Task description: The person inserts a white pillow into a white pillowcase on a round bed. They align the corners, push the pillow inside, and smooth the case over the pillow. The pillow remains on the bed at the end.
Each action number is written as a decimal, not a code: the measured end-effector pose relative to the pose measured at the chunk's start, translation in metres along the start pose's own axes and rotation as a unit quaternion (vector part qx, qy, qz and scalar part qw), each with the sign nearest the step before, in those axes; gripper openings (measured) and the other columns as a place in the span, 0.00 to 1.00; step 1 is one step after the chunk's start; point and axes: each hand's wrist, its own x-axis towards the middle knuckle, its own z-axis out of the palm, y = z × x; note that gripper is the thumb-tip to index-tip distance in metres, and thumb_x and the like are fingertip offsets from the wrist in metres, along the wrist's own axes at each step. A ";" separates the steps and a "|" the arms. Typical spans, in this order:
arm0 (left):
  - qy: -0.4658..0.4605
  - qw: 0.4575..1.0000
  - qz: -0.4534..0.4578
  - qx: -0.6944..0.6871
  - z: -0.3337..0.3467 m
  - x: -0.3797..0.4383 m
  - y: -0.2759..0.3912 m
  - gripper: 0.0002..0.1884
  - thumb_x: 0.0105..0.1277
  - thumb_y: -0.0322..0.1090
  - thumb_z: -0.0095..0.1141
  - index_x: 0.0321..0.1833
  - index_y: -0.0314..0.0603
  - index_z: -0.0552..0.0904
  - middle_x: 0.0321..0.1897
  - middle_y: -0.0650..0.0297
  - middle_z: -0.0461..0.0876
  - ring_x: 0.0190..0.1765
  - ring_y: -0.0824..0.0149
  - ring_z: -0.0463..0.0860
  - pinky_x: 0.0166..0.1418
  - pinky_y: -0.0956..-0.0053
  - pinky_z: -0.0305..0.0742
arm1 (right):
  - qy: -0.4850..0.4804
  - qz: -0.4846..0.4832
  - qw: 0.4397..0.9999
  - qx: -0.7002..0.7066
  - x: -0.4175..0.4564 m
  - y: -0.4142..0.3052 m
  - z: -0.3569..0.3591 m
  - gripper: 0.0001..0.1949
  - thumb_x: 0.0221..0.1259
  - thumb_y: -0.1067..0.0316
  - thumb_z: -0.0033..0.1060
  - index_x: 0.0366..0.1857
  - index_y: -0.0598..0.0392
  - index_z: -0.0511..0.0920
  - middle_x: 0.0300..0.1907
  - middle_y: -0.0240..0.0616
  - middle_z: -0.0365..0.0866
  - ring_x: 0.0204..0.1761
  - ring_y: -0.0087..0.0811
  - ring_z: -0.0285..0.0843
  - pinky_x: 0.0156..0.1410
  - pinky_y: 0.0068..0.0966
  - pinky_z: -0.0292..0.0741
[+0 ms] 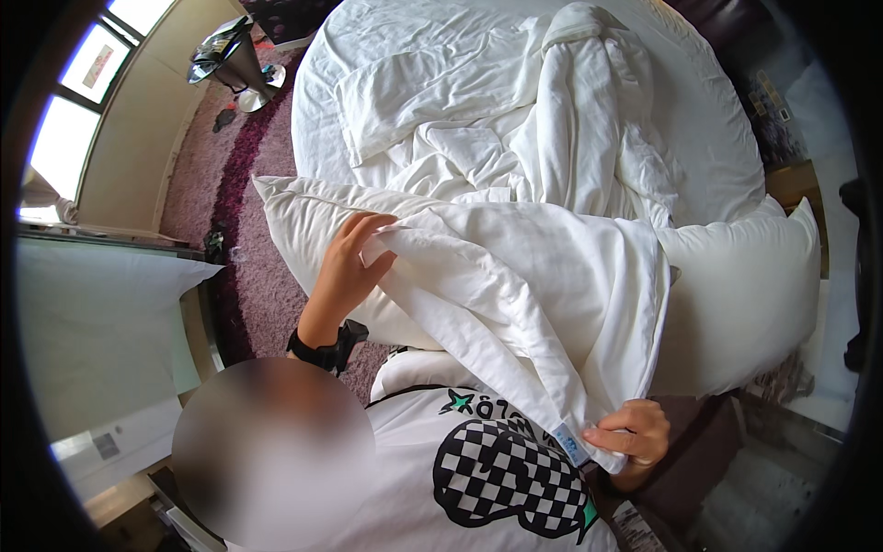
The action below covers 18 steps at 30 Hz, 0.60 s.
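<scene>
A white pillowcase (552,269) lies spread across the middle of a plump white pillow (741,297), whose ends show on both sides. My left hand (352,259) holds the upper left edge of the case between thumb and fingers, above the pillow's left part. Close to my body, my right hand (635,435) grips a lower corner of the cloth, beside a small sewn-in label (570,444) that bears writing. Loose folds hang between the two hands. Whether the pillow is one long piece or two is hidden under the cloth.
Beyond the pillow stands a round bed with a white fitted sheet (407,31) and a crumpled white duvet cover (576,117). A metal bin (238,62) is on the purple carpet (276,138) at left. A pale-covered surface (96,345) lies at far left, near windows (65,138).
</scene>
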 end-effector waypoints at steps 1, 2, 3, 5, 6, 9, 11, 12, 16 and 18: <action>-0.022 1.000 -0.012 -0.002 0.000 0.003 -0.003 0.20 0.54 0.18 0.58 0.52 0.39 0.81 0.46 0.58 0.82 0.49 0.63 0.81 0.51 0.72 0.75 | -0.004 0.002 1.000 0.001 0.001 -0.001 -0.001 0.11 0.44 0.65 0.75 0.35 0.48 0.90 0.23 0.26 0.78 0.15 0.22 0.63 0.22 0.23 0.55; -0.044 0.999 -0.023 -0.004 0.001 0.006 -0.009 0.20 0.54 0.18 0.58 0.52 0.39 0.81 0.45 0.58 0.82 0.49 0.64 0.81 0.53 0.73 0.74 | -0.009 0.003 1.000 0.001 0.000 -0.002 -0.002 0.11 0.44 0.65 0.75 0.35 0.48 0.90 0.23 0.26 0.78 0.15 0.23 0.63 0.22 0.23 0.55; -0.066 0.997 -0.035 -0.005 0.001 0.007 -0.012 0.21 0.53 0.17 0.58 0.52 0.39 0.81 0.45 0.59 0.82 0.50 0.65 0.81 0.54 0.73 0.73 | -0.002 0.009 1.000 -0.004 0.000 -0.004 -0.002 0.11 0.44 0.65 0.75 0.35 0.48 0.90 0.23 0.26 0.78 0.15 0.23 0.63 0.22 0.23 0.55; -0.004 0.999 0.001 -0.054 -0.001 0.010 -0.009 0.16 0.55 0.18 0.59 0.47 0.36 0.82 0.43 0.59 0.82 0.48 0.64 0.82 0.51 0.73 0.75 | 0.010 0.018 1.000 -0.016 0.000 -0.006 0.000 0.11 0.44 0.64 0.75 0.35 0.48 0.90 0.23 0.26 0.78 0.15 0.23 0.64 0.22 0.23 0.55; 0.027 0.996 0.019 -0.078 -0.002 0.011 -0.008 0.13 0.56 0.18 0.59 0.45 0.35 0.83 0.41 0.59 0.83 0.47 0.64 0.82 0.49 0.72 0.76 | 0.020 0.018 1.000 -0.015 -0.001 -0.006 0.001 0.11 0.44 0.64 0.75 0.35 0.48 0.90 0.23 0.27 0.78 0.15 0.23 0.64 0.22 0.23 0.55; 0.177 0.828 -0.062 -0.528 -0.006 0.008 0.003 0.10 0.65 0.17 0.53 0.47 0.33 0.81 0.42 0.66 0.83 0.45 0.72 0.82 0.51 0.78 0.75 | 0.043 0.023 0.999 -0.019 -0.006 -0.006 0.000 0.11 0.44 0.62 0.75 0.35 0.48 0.90 0.23 0.28 0.78 0.15 0.23 0.63 0.22 0.23 0.55; 0.173 0.839 -0.084 -0.508 -0.014 0.013 -0.006 0.09 0.68 0.18 0.51 0.48 0.34 0.81 0.42 0.67 0.82 0.45 0.74 0.81 0.51 0.80 0.74 | 0.046 0.028 0.998 -0.026 -0.008 -0.006 -0.002 0.11 0.44 0.61 0.74 0.34 0.47 0.90 0.23 0.28 0.78 0.15 0.23 0.63 0.22 0.23 0.55; 0.172 0.856 -0.089 -0.480 -0.016 0.014 -0.014 0.09 0.68 0.18 0.51 0.47 0.34 0.81 0.42 0.67 0.82 0.45 0.75 0.81 0.51 0.81 0.74 | 0.047 0.027 0.998 -0.030 -0.007 -0.006 -0.002 0.11 0.44 0.62 0.74 0.34 0.47 0.90 0.23 0.28 0.78 0.15 0.23 0.63 0.22 0.23 0.55; 0.162 0.959 -0.098 -0.212 -0.021 -0.003 -0.036 0.12 0.60 0.13 0.52 0.41 0.37 0.81 0.38 0.69 0.80 0.41 0.78 0.78 0.41 0.84 0.70 | 0.053 0.014 0.998 -0.038 -0.006 -0.005 -0.002 0.11 0.44 0.62 0.74 0.34 0.46 0.90 0.24 0.28 0.78 0.15 0.22 0.62 0.22 0.23 0.54; 0.141 0.974 -0.119 -0.129 -0.025 -0.009 -0.044 0.12 0.55 0.13 0.54 0.38 0.38 0.79 0.34 0.70 0.77 0.40 0.80 0.76 0.38 0.84 0.67 | 0.049 0.010 0.998 -0.032 -0.004 -0.005 -0.003 0.11 0.43 0.62 0.74 0.34 0.46 0.90 0.25 0.27 0.78 0.15 0.21 0.61 0.22 0.22 0.54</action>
